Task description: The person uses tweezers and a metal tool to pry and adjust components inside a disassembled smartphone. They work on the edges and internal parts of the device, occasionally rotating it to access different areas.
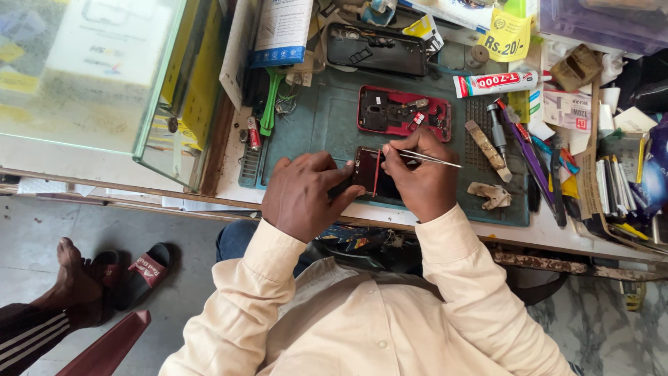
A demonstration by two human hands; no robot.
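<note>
A green work mat point(320, 125) covers the middle of a cluttered bench and serves as the landmark here. Left of the mat stands a large glass case point(90, 76). Below the mat, the person's cream sleeves fill the foreground. Further left of the mat, on the floor, another person's bare foot point(73, 278) rests by a black sandal point(142, 271).

At the mat's top edge lies a black phone back point(376, 49). Just below it, on the mat, sits a red phone frame point(403, 111), opened. At the mat's near edge lies a second opened phone point(372, 174), red-rimmed and dark, largely hidden by both hands.

The left hand point(303, 195) presses down on that phone's left end, fingers curled onto it. The right hand point(417, 177) covers its right end and pinches metal tweezers point(428, 158), closed tight around them, their tip at the phone's top edge.

Right of the mat lies a heap of tools, pens and cards. A white glue tube point(497, 83) lies at the mat's upper right. A green plastic pry tool point(269, 101) rests at the mat's left edge, beside a small red cylinder point(254, 134).
</note>
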